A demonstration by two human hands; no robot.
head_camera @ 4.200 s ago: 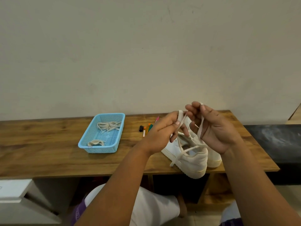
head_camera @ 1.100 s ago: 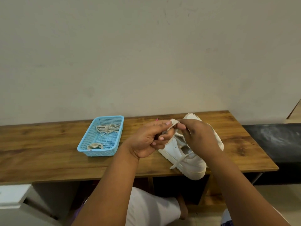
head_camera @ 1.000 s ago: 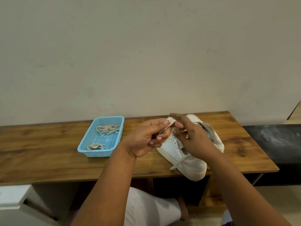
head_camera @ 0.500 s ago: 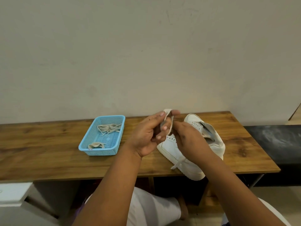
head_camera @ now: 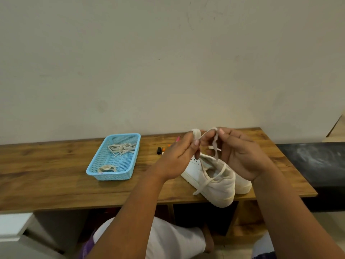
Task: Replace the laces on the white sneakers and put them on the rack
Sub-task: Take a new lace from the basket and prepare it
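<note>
While the near white leather sneaker (head_camera: 211, 181) is sitting on the wooden counter (head_camera: 56, 176), the left hand (head_camera: 179, 157) and right hand (head_camera: 240, 156) are pinching its flat cream lace (head_camera: 214, 144), now lifted higher and apart, suggesting the lace is being drawn free.

This looks like a room in a home, an entry or living corner. A plain painted wall (head_camera: 168, 62) with faint scuffs rises just behind where the hands pinch a lace, and a low wood-grain bench table (head_camera: 46, 184) runs below and out to the left of that grip. Left of the grip sits a blue plastic basket (head_camera: 95, 171) of spare laces; just behind it lie a few coloured markers (head_camera: 159, 150). To the right stands a dark cushioned seat (head_camera: 321, 165). Below is a pale floor.
</note>
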